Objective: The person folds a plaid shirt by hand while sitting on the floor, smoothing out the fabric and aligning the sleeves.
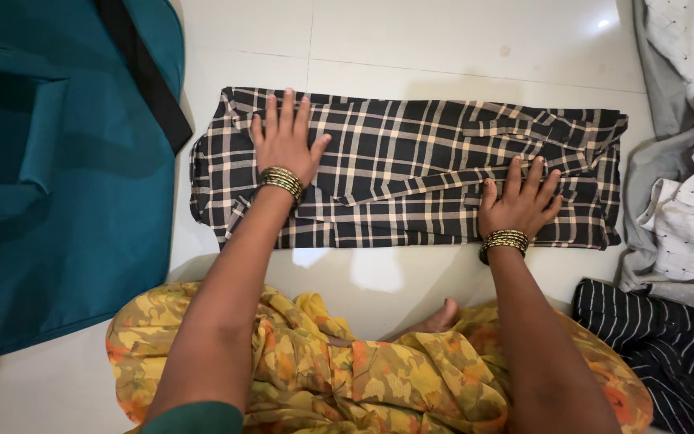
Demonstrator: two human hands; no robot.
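Checked cloth (411,165) folded flat on floor; L hand (285,141) & R hand (520,202) pressing on top, both grips open, palms down.

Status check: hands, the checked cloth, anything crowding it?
Left hand, right hand flat, open on folded checked cloth. Teal bag left, clothes pile right; neither overlaps it.

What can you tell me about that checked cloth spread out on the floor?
The checked cloth is a dark, near-black woven fabric crossed by cream lines. It lies folded into a long flat rectangle on the pale tiled floor, with overlapping layers and creases, most toward its right end. The left hand rests flat on its left part and the right hand presses its lower right part, fingers spread. A teal bag lies to its left, and other garments lie to its right.
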